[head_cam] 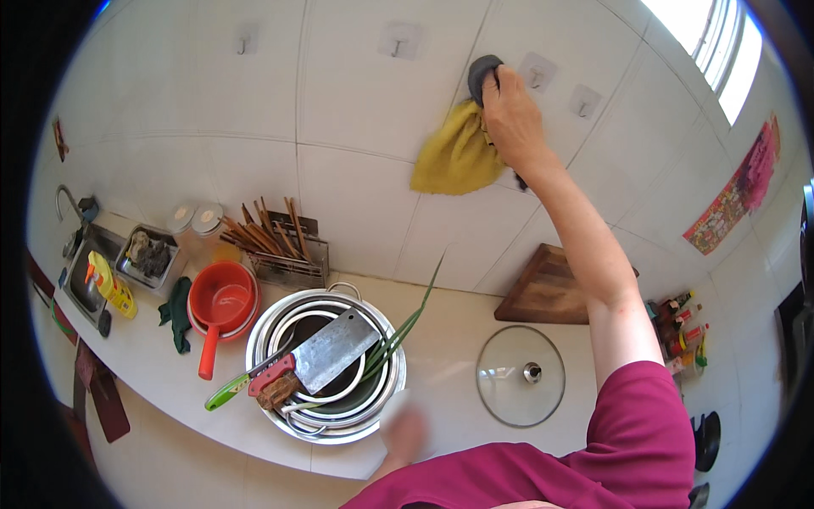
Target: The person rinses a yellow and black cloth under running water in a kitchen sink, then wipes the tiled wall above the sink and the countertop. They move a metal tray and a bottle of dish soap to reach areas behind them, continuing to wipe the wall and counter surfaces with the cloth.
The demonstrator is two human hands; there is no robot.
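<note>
High against the tiled wall, my right hand (pixel 516 121) grips a dark grey pad or folded cloth (pixel 484 77). A yellow cloth (pixel 458 156) hangs just below that hand; whether the hand or a hook bears it, I cannot tell. My left hand (pixel 407 432) is blurred low by the counter's front, with a white rounded thing (pixel 394 402) at its fingers. Beside it stand nested metal pots and basins (pixel 394 382). Across them lie a cleaver (pixel 337 348), a green-handled tool (pixel 229 391) and green onion stalks (pixel 407 324).
A glass lid (pixel 518 382) lies on the counter (pixel 439 369); a wooden board (pixel 540 286) leans at the wall. Leftward are a red dipper (pixel 222 296), a chopstick rack (pixel 292 270), a yellow bottle (pixel 114 286) and a sink (pixel 89 254). Several wall hooks (pixel 537 76) flank my right hand.
</note>
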